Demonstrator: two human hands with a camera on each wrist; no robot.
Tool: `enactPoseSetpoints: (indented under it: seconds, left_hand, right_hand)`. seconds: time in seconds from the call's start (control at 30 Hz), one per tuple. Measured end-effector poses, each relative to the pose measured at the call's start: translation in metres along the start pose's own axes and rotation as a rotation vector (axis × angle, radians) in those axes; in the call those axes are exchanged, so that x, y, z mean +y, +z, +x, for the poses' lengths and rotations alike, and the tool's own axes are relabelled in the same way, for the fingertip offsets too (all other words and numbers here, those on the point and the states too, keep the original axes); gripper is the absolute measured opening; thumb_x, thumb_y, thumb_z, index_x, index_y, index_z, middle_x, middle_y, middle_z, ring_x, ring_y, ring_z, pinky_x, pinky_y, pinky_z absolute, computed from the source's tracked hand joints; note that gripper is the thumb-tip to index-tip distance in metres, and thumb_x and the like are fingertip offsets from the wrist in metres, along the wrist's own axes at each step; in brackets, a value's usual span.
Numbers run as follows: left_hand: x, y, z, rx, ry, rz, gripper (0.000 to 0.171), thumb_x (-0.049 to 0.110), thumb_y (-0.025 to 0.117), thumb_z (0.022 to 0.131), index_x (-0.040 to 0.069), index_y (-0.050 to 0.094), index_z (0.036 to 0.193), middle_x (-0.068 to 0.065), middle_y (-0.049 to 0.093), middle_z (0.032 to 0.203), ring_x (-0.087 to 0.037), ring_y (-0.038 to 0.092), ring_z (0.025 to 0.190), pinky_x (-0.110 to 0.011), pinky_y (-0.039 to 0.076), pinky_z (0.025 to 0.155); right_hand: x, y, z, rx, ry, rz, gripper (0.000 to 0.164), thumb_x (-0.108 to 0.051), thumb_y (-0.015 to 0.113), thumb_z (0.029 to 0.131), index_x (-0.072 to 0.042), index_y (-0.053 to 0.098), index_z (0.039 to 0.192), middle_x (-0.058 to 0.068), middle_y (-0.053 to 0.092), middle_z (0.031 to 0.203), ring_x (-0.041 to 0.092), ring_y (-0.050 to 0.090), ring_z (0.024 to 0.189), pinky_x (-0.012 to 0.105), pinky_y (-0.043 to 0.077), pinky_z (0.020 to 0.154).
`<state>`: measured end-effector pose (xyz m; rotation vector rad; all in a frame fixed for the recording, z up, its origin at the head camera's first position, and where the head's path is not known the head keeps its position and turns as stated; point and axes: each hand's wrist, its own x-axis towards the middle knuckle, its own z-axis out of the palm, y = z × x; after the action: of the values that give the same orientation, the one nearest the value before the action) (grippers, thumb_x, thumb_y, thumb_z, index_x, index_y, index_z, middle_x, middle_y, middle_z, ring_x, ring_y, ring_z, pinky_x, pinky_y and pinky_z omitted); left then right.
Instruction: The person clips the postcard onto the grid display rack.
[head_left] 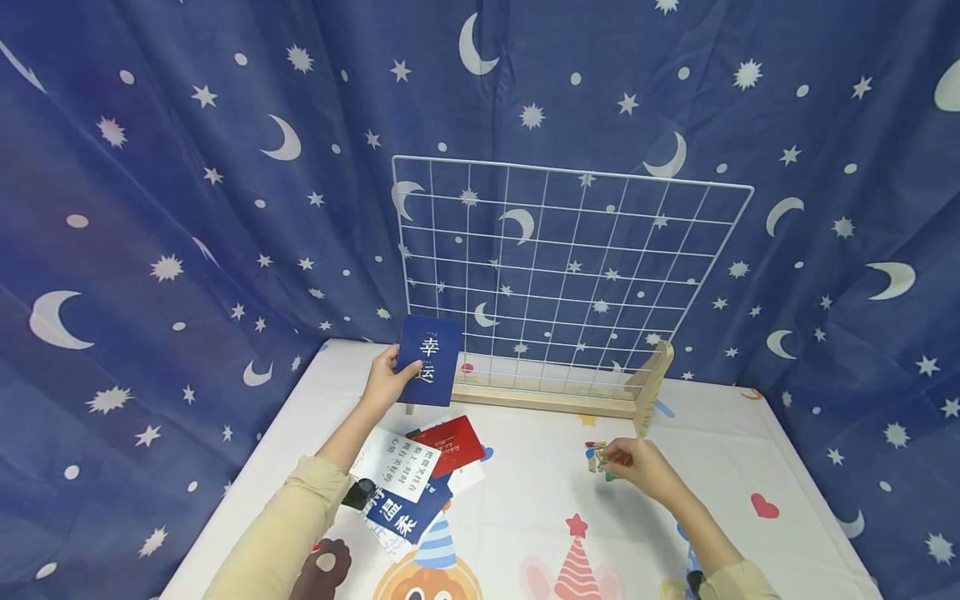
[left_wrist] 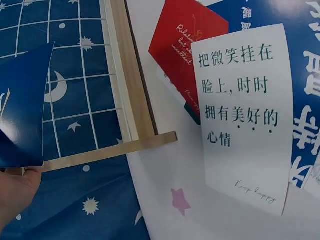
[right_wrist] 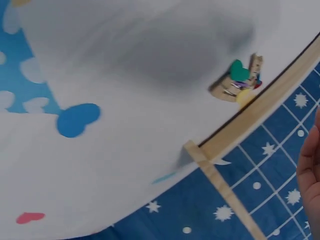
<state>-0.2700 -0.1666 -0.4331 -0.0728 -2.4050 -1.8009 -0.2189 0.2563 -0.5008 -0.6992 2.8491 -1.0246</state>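
My left hand (head_left: 390,382) grips a dark blue card (head_left: 430,360) by its left side, thumb across the front. The card has large characters and stands upright before the lower left of a white wire grid (head_left: 555,275). In the left wrist view, part of the blue card (left_wrist: 22,115) shows above the fingers (left_wrist: 20,187). My right hand (head_left: 637,468) is at a small pile of wooden clips (head_left: 592,454) with coloured hearts, its fingers bent. Whether it pinches a clip is hidden. The right wrist view shows the clips (right_wrist: 235,82) in front of the grid's wooden base (right_wrist: 260,115).
Several cards lie overlapped at the left: a white card (head_left: 401,462), a red card (head_left: 452,444) and a blue one (head_left: 408,510). The grid's wooden foot (head_left: 654,383) stands right. A printed white cloth (head_left: 525,500) covers the table; a starry blue curtain (head_left: 337,108) hangs behind.
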Motion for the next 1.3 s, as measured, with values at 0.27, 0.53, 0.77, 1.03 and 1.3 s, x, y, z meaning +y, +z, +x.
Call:
enactPoseSetpoints:
  seconds: [0.27,0.53,0.77,1.03,1.3]
  left_hand:
    - [0.005,-0.001,0.022,0.001,0.012,0.017,0.041,0.011,0.059,0.093,-0.006,0.048,0.128,-0.028,0.062,0.115,-0.037,0.065,0.102,-0.036,0.056,0.084]
    - [0.026,-0.004,0.031,0.01,0.057,0.025,0.04,0.011,0.059,0.092,-0.005,0.049,0.128,-0.028,0.062,0.115,-0.038,0.063,0.105,-0.039,0.054,0.088]
    - [0.044,-0.001,0.04,-0.009,0.082,0.056,0.041,0.011,0.058,0.093,-0.006,0.047,0.129,-0.029,0.062,0.116,-0.039,0.063,0.106,-0.038,0.054,0.088]
    - [0.068,0.0,0.045,-0.033,0.184,0.038,0.04,0.007,0.058,0.092,-0.007,0.048,0.129,-0.03,0.061,0.117,-0.041,0.062,0.105,-0.041,0.054,0.088]
    - [0.09,-0.008,0.044,-0.015,0.175,0.107,0.042,0.009,0.058,0.093,-0.007,0.047,0.13,-0.028,0.06,0.12,-0.039,0.061,0.109,-0.041,0.051,0.094]
  right_hand:
    - [-0.022,-0.003,0.012,0.084,-0.031,-0.001,0.012,0.002,0.07,0.078,-0.001,0.068,0.09,0.006,0.069,0.081,-0.001,0.053,0.066,0.018,0.049,0.059]
    - [-0.049,-0.004,0.021,0.197,-0.073,-0.007,0.014,0.001,0.073,0.076,-0.002,0.069,0.089,0.003,0.07,0.081,0.003,0.058,0.069,0.02,0.054,0.065]
    - [-0.063,-0.011,0.028,0.207,-0.072,0.106,0.015,-0.003,0.071,0.08,0.003,0.07,0.094,0.01,0.071,0.082,0.002,0.06,0.067,0.02,0.053,0.06]
    - [-0.086,-0.024,0.033,0.208,-0.153,0.038,0.015,-0.003,0.072,0.078,0.001,0.07,0.092,0.009,0.072,0.086,0.005,0.063,0.07,0.019,0.054,0.06]
    - [-0.121,-0.049,0.057,0.249,-0.338,-0.005,0.017,0.003,0.073,0.075,-0.001,0.067,0.09,0.009,0.071,0.086,0.016,0.067,0.074,0.022,0.056,0.067]
